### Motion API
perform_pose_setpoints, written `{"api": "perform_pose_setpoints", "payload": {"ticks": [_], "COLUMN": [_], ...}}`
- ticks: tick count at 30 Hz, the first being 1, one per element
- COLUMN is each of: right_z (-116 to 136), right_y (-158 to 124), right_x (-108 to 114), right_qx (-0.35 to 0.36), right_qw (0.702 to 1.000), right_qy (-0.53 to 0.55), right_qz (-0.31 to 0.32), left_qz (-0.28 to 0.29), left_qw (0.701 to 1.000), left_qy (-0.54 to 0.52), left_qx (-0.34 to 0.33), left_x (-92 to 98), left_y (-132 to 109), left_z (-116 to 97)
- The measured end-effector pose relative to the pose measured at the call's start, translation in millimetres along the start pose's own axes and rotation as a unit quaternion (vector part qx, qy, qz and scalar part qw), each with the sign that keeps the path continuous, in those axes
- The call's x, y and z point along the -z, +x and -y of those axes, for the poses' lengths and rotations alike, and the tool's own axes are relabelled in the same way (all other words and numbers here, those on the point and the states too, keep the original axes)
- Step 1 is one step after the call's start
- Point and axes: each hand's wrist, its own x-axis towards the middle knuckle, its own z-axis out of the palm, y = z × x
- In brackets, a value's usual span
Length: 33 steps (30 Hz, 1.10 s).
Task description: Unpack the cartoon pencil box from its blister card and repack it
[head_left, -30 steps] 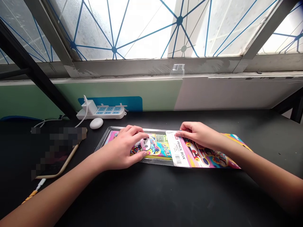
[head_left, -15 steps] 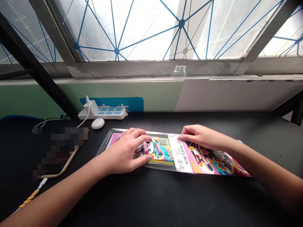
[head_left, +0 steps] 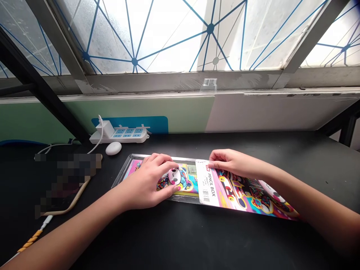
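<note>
A colourful pencil box (head_left: 185, 180) lies in a clear plastic case (head_left: 123, 170) on the black desk (head_left: 197, 240). My left hand (head_left: 149, 183) rests on it, fingers curled over the box with the thumb at its near edge. A printed card sleeve (head_left: 239, 193) with a white "PENCIL BOX" label overlaps the box's right end and stretches out to the right. My right hand (head_left: 233, 163) pinches the sleeve's far left corner beside the label.
A white power strip (head_left: 120, 135) with a plugged charger sits at the back left against the wall. A small white oval object (head_left: 113, 148) lies in front of it. A phone with a cable (head_left: 70, 202) lies left. A window runs along the back.
The card sleeve has slid further right and tilted, so its right end now lies nearer to me. More of the pencil box shows. My left hand stays on the box.
</note>
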Motion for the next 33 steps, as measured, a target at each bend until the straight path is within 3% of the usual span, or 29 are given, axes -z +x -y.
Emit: {"api": "perform_pose_setpoints", "payload": {"ticks": [7, 11, 14, 17, 20, 22, 24, 29, 33], "right_z": [14.6, 21.3, 14.9, 3.4, -4.8, -7.2, -8.3, -10.6, -5.6], "right_y": [-6.9, -13.5, -12.9, -9.3, -7.3, -7.9, -9.1, -8.2, -1.2], "right_x": [-14.1, -17.0, -8.9, 7.3, 23.2, 29.7, 32.6, 30.0, 20.8], "right_qx": [0.008, 0.002, 0.009, 0.01, -0.009, -0.028, -0.036, -0.034, -0.037], "right_qw": [0.999, 0.997, 0.995, 0.994, 0.993, 0.993, 0.993, 0.995, 0.993], "right_qy": [-0.036, -0.079, -0.094, -0.107, -0.112, -0.111, -0.105, -0.096, -0.11], "right_qz": [-0.013, -0.024, -0.01, 0.01, 0.023, 0.027, 0.025, -0.011, -0.027], "left_qz": [-0.009, -0.095, -0.211, -0.316, -0.373, -0.388, -0.383, -0.373, -0.368], "left_qw": [0.998, 0.976, 0.929, 0.862, 0.768, 0.734, 0.741, 0.796, 0.798], "left_qy": [-0.064, -0.193, -0.293, -0.378, -0.498, -0.529, -0.522, -0.446, -0.447], "left_qx": [-0.009, 0.037, 0.083, 0.119, 0.15, 0.173, 0.18, 0.169, 0.166], "left_x": [-7.7, -5.9, 0.4, 1.4, -8.0, -16.6, -23.5, -28.6, -30.2], "left_y": [-0.1, -1.6, 0.6, 6.1, 11.9, 14.0, 14.0, 10.1, 10.2], "left_z": [-15.7, -20.1, -10.6, 9.3, 25.1, 26.3, 20.5, 6.4, 10.4]}}
